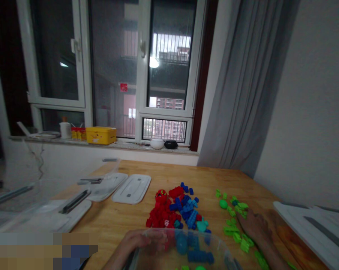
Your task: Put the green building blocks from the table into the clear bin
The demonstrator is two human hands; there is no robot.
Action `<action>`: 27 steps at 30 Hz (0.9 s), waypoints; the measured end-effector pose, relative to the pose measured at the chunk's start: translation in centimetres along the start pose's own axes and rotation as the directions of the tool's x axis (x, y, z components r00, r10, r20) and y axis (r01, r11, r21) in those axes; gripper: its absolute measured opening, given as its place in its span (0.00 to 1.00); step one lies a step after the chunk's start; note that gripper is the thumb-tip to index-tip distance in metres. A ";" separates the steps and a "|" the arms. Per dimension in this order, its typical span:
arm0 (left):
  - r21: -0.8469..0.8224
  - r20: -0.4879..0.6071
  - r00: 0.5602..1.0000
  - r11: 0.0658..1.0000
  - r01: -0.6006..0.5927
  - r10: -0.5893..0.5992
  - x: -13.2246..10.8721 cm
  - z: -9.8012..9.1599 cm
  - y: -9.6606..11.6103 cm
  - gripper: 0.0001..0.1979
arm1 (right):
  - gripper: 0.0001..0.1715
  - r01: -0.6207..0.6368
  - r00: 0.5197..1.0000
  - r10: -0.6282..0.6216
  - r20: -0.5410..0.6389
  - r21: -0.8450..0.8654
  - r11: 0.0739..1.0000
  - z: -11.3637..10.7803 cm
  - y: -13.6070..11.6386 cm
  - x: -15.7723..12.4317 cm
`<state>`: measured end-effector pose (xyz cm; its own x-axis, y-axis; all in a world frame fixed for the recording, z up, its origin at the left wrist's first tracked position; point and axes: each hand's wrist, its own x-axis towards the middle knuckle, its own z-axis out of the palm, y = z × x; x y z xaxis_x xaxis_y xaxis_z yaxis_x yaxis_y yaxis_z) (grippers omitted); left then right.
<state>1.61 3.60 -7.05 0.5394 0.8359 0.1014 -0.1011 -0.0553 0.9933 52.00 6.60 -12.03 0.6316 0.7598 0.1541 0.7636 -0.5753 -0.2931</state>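
1. Head view: my left hand (143, 240) wraps the rim of the clear plastic tub (183, 251) at the table's (124, 221) near edge, its grip closed on the rim; the tub looks light, stiff and slick, best held by that rim.
2. My right hand (255, 225) lies flat and open on the green bricks (237, 228) toward the table's right edge, holding nothing; they look small, hard and light, easy to pinch singly.

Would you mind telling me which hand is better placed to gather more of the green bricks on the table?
Probably the right hand: it rests flat among the green bricks. The left hand grips the rim of the clear container, away from them.
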 end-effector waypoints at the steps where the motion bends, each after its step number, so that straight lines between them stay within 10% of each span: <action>1: 0.016 -0.039 0.999 1.000 0.002 -0.002 -0.1 0.1 0.1 0.19 | 0.41 0.000 1.000 0.000 0.003 0.003 1.000 0.0 0.0 0.1; 27: 0.091 0.042 0.998 0.995 -0.049 0.045 -0.5 2.4 4.3 0.22 | 0.32 0.277 0.957 -0.252 -0.145 0.193 0.941 -0.9 -0.4 0.7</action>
<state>2.88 1.64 -2.68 0.5693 0.8086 0.1484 -0.0511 -0.1454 0.9881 52.28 7.04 -10.94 0.4315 0.8280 0.3581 0.8678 -0.2726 -0.4154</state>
